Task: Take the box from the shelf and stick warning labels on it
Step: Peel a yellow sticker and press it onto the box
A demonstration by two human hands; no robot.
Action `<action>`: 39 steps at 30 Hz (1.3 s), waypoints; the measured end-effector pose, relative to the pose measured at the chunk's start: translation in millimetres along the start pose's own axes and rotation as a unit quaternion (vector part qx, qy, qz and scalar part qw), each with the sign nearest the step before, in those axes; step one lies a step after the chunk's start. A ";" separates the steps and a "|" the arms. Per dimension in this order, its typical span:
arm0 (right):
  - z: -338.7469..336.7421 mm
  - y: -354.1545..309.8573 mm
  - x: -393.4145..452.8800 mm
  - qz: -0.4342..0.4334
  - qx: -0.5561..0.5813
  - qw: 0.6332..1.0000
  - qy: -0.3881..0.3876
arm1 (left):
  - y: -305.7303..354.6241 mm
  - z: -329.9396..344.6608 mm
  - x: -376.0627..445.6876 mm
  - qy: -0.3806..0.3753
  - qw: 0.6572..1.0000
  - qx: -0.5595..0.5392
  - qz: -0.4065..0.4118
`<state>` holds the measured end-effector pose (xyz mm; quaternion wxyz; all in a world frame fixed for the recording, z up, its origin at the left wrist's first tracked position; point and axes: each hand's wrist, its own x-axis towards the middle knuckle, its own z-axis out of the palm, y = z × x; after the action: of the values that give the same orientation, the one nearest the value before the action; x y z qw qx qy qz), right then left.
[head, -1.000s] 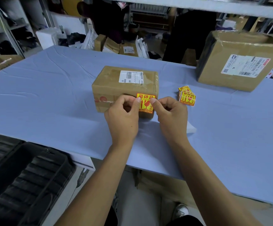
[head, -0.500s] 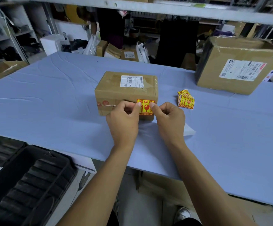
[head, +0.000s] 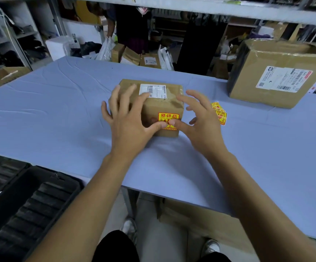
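- While the small brown box (head: pixel 153 104) sits on the blue table (head: pixel 59 114), right in front of me, it looks like stiff cardboard with shiny tape over the top.
- I think it is light, because it is small, but I cannot know what is inside.
- I think the tape is a bit slippery, so the bare cardboard sides are the better place to hold.
- I would take it by its two short ends, one hand on each, and not squeeze hard, since the yellow and red warning label (head: pixel 168 121) shows a broken glass.
- My left hand (head: pixel 129 120) is spread wide, fingers straight, over the left part of the box, and its thumb tip presses on the label.
- My right hand (head: pixel 200 120) is spread too, fingers loose and apart beside the right end of the box, and its thumb tip also presses on the label.
- Both thumbs meet on the label, on the side of the box that faces me.
- More warning labels (head: pixel 219 113) lie in a little pile on the table just right of the box.
- A bigger box (head: pixel 278 78) stands well apart at the far right.
- Half a second ago my fingers were curled and pinching the label by its two edges; now they have let go and opened out, and the label looks stuck down flat.
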<state>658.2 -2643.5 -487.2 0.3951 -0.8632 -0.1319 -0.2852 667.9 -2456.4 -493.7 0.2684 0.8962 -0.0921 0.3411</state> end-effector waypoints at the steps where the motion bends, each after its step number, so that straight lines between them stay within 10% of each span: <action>1: 0.0 3.7 3.4 -0.003 0.007 1.000 -0.019 | -4.6 0.9 2.7 -0.011 1.000 -0.002 0.004; 39: 10.8 19.2 -7.6 0.003 0.069 0.997 -0.030 | -9.6 11.3 -2.3 -0.012 0.999 0.047 0.023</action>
<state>665.1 -2647.8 -509.1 0.4503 -0.8424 -0.1609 -0.2485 675.9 -2454.5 -506.3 0.2166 0.9094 -0.0996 0.3409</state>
